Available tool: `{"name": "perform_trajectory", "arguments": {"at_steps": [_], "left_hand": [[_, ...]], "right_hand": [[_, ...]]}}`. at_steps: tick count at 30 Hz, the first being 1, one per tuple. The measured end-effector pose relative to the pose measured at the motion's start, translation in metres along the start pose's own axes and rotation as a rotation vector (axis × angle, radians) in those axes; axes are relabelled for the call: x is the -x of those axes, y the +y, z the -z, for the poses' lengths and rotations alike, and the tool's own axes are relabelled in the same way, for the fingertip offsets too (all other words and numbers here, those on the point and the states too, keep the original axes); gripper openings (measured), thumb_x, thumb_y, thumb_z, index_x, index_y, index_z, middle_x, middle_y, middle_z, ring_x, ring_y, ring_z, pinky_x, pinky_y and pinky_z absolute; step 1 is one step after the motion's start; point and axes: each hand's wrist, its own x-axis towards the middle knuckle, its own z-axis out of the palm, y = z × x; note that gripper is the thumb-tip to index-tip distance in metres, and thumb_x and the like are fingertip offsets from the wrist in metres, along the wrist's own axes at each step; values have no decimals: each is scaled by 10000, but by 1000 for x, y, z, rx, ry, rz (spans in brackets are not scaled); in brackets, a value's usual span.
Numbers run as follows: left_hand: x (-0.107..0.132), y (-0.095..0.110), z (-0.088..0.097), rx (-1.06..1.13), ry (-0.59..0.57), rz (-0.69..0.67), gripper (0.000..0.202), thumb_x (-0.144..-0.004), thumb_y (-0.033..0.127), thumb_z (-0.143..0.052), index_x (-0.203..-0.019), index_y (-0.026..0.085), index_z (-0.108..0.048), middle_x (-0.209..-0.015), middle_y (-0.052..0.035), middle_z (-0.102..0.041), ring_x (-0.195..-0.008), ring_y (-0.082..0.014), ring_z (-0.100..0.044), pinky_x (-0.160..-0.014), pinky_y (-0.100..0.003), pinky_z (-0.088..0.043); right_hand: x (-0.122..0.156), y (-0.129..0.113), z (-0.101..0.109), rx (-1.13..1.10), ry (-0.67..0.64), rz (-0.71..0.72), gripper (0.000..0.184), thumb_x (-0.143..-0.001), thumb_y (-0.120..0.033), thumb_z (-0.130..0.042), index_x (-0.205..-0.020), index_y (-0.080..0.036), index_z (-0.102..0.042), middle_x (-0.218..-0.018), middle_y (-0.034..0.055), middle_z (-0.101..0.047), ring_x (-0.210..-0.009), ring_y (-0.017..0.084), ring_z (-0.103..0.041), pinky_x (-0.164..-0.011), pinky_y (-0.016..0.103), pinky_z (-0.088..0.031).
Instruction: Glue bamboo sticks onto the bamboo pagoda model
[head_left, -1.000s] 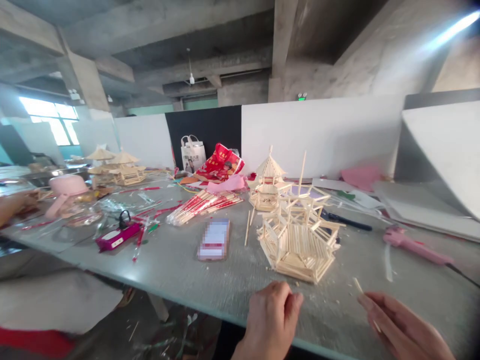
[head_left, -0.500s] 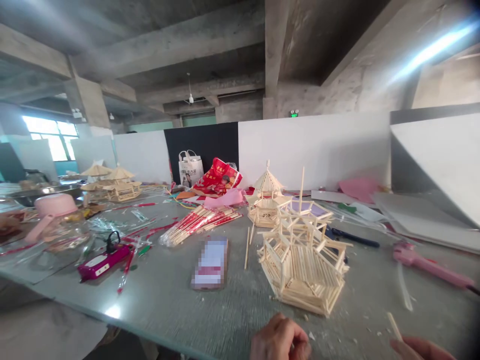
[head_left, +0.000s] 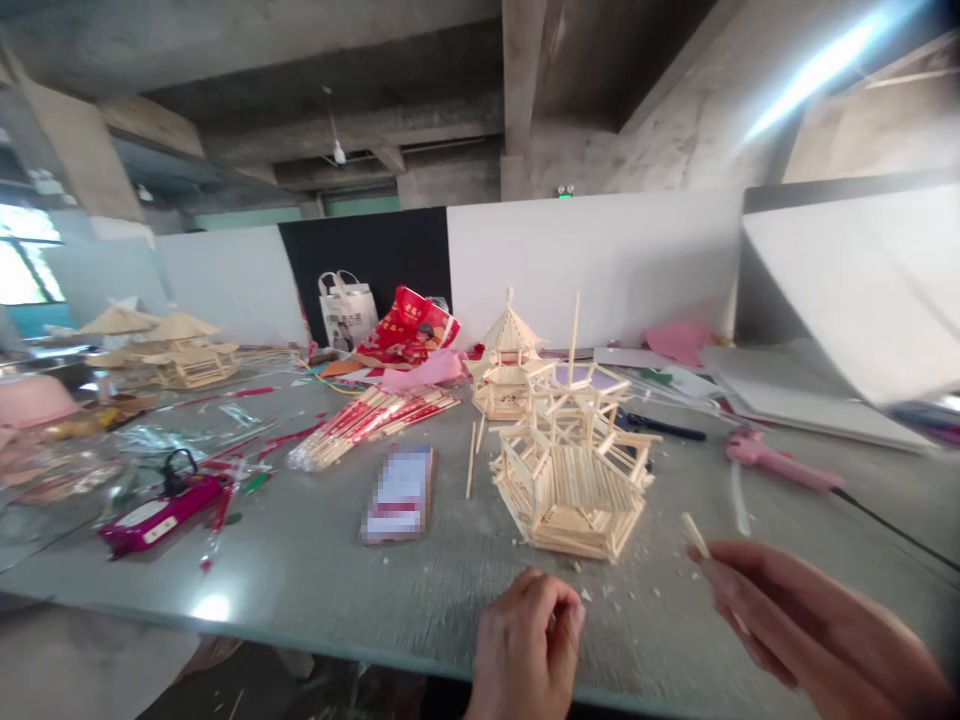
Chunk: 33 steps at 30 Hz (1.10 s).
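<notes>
My right hand pinches a short wooden stick between thumb and fingers, above the right part of the table; one end pokes out past the fingertips. Close to the table's front edge, my left hand is curled with its fingertips turned in, and whatever they may hold is hidden. Just beyond both hands stands a many-sided model pavilion built of wooden sticks, with railings and one tall upright stick. Neither hand touches it. A finished-looking pavilion with a pointed roof stands behind it.
A pink glue gun with a black cord lies right of the model. Left of it are a phone, bagged sticks and a purple power strip. More stick pavilions stand far left. White boards lie back right.
My right hand has come up further into view with the stick. The left hand stays curled and shows more. The whole scene has shifted left and upward in view.
</notes>
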Motion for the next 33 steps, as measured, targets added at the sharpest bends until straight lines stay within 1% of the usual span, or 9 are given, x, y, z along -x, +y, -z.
{"name": "perform_trajectory", "arguments": {"at_steps": [2, 3, 7, 11, 16, 20, 24, 29, 33], "left_hand": [[0, 1, 2, 23, -7, -4, 161, -858, 200, -453, -754, 200, -576, -685, -19, -588, -617, -127, -564, -553, -206, -392], [0, 1, 3, 32, -9, -5, 157, -858, 196, -457, -753, 200, -574, -684, -17, -586, -606, -123, -558, -547, -203, -388], [1, -3, 0, 43, 5, -15, 154, -852, 219, -469, -744, 201, -576, -664, -17, -574, -577, -123, -542, -538, -205, -394], [2, -5, -3, 31, 15, -25, 167, -847, 231, -463, -732, 200, -580, -645, -18, -566, -564, -121, -545, -527, -207, -387], [2, -5, -3, 25, 8, -11, 154, -841, 231, -473, -731, 200, -577, -659, -24, -577, -575, -126, -553, -526, -211, -388], [2, -4, -1, 48, 3, -10, 160, -851, 235, -465, -743, 198, -577, -668, -25, -579, -583, -126, -554, -539, -212, -398], [2, -2, 0, 64, -9, -8, 149, -851, 221, -471, -751, 200, -580, -679, -21, -582, -586, -125, -551, -537, -207, -397], [2, -2, 1, 56, -20, 3, 154, -863, 210, -473, -746, 198, -573, -683, -14, -575, -584, -119, -541, -533, -199, -390], [1, -2, 3, 38, -35, -12, 142, -863, 210, -484, -754, 198, -574, -681, -10, -573, -584, -120, -542, -535, -198, -398]], "right_hand": [[-1, -19, -3, -29, -129, -19, 486, -695, -617, -606, -942, -198, -597, -579, 1, -499, -474, 107, -435, -406, 197, -389], [-1, -25, -5, -37, -146, -16, 493, -696, -606, -610, -952, -186, -587, -581, -8, -491, -466, 94, -413, -392, 187, -367], [3, -36, -15, -24, -50, 13, 452, -731, -555, -572, -994, -187, -561, -595, -25, -490, -468, 74, -362, -396, 168, -321], [8, -40, -20, -14, -20, 15, 480, -716, -554, -555, -1036, -197, -544, -555, -35, -485, -443, 74, -342, -383, 177, -284], [4, -51, -15, 19, -53, -2, 487, -698, -558, -549, -1024, -197, -527, -541, -35, -486, -417, 64, -327, -379, 181, -258], [-7, -46, -8, 106, -110, 20, 437, -710, -585, -544, -911, -196, -548, -520, -38, -460, -395, 65, -339, -374, 195, -261], [-20, -34, -7, 192, -211, 14, 395, -734, -556, -540, -899, -198, -558, -541, -31, -508, -405, 78, -396, -381, 195, -305], [-24, -32, -13, 221, -201, 123, 282, -797, -456, -517, -860, -184, -557, -546, -35, -508, -429, 70, -402, -409, 181, -326], [-22, -33, -15, 244, -187, 142, 247, -833, -429, -494, -841, -187, -542, -549, -36, -505, -430, 65, -381, -409, 180, -312]]}}
